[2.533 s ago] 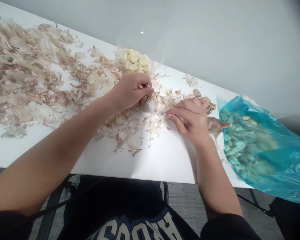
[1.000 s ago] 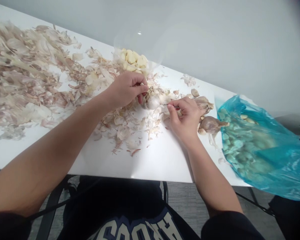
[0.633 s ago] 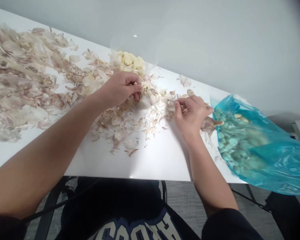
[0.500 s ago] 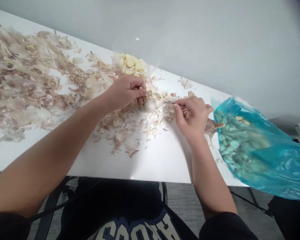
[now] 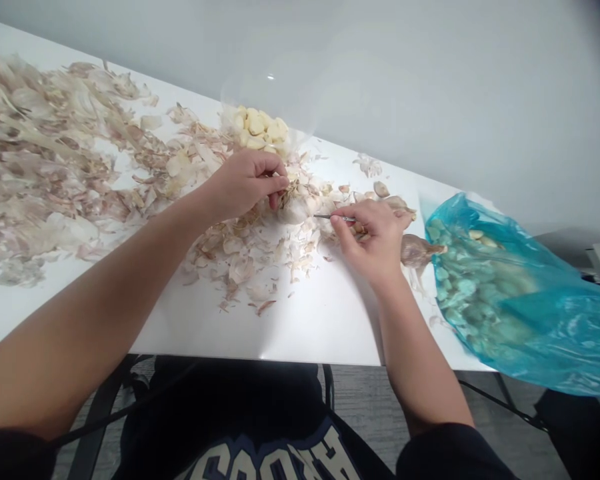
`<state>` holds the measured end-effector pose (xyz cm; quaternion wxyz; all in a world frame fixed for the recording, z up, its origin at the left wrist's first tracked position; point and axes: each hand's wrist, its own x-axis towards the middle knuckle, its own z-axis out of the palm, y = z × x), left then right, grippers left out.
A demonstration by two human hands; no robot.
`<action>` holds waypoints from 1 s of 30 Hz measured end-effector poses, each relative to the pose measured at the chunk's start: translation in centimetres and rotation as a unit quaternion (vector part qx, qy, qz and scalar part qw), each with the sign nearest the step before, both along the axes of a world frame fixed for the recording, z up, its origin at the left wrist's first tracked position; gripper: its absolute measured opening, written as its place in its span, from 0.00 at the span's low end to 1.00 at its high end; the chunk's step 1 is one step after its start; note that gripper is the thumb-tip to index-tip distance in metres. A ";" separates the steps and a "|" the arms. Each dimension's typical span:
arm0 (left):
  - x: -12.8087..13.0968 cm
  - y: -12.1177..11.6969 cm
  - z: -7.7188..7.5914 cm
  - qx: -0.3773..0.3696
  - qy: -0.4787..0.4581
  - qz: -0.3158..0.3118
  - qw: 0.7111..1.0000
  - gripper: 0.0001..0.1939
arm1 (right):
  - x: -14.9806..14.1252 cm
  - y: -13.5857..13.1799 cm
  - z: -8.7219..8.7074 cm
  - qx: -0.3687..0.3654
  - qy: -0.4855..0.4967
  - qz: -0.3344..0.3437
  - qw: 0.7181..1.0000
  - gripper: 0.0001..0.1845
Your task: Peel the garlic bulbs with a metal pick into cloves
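Your left hand (image 5: 250, 180), nearly closed, pinches one garlic bulb (image 5: 296, 211) at centre; your right hand (image 5: 374, 240), curled, pinches one slim metal tool (image 5: 325, 217), tip beside it. Two more bulbs (image 5: 416, 251) and one blue bag (image 5: 545, 313) lie right.

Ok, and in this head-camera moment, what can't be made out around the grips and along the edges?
Head view, now:
Thin metal tool: rear end hidden by the right grip; tip too small to tell whether it touches the garlic bulb.
Left grip: exact finger contact on the bulb, hidden by its own fingers.
Blue bag: cut off by the right edge; contents blurred by tinted plastic.
Peel pile: cut off by the left edge.
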<state>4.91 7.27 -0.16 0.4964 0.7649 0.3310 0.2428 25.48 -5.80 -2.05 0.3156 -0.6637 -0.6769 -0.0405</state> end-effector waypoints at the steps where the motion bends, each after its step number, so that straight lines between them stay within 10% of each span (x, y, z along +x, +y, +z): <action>1: 0.0 0.0 0.0 0.000 0.000 -0.001 1.000 0.10 | -0.1 0.0 0.0 -0.003 -0.003 -0.001 1.000 0.07; 24: 0.0 -0.1 -0.3 0.022 0.002 0.025 0.999 0.11 | -1.1 -0.2 0.5 0.026 -0.022 0.115 0.993 0.13; 30: 0.0 -0.2 0.0 0.006 0.013 0.020 1.000 0.10 | 0.0 -0.4 0.7 0.030 -0.064 0.058 0.996 0.12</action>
